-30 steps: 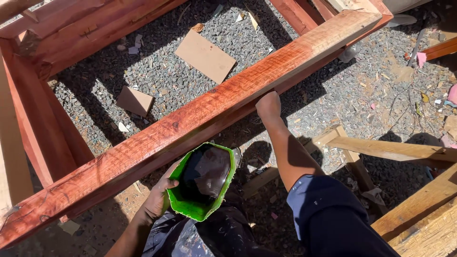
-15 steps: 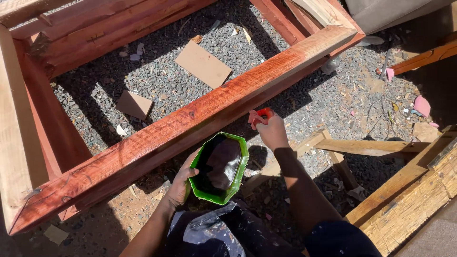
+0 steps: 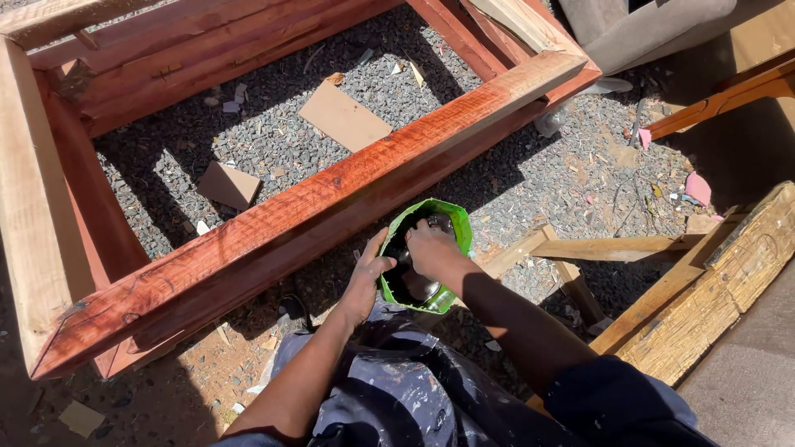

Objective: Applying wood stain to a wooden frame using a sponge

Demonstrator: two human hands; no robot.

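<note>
My left hand (image 3: 364,280) grips the side of a green cut-open plastic container (image 3: 454,222) with a dark inside, holding it over my lap. My right hand (image 3: 426,246) reaches down into the container's mouth with its fingers curled. What they hold is hidden inside; earlier it showed as a small red-handled brush. Just beyond the container runs a long red-stained wooden beam (image 3: 331,194), the near rail of a large timber frame (image 3: 37,215) lying on gravel. The beam's far right end (image 3: 546,70) looks paler.
Flat cardboard-like scraps (image 3: 341,116) (image 3: 228,184) lie on the gravel inside the frame. Bare timber pieces (image 3: 613,247) and a rough plank (image 3: 720,290) lie to my right, with an orange-stained bar (image 3: 720,98) further back. My paint-spattered dark trousers (image 3: 397,389) fill the bottom.
My right hand left the underside of the beam, showed a red-handled item, then dropped into the green container. The container now sits higher and more to the right.
</note>
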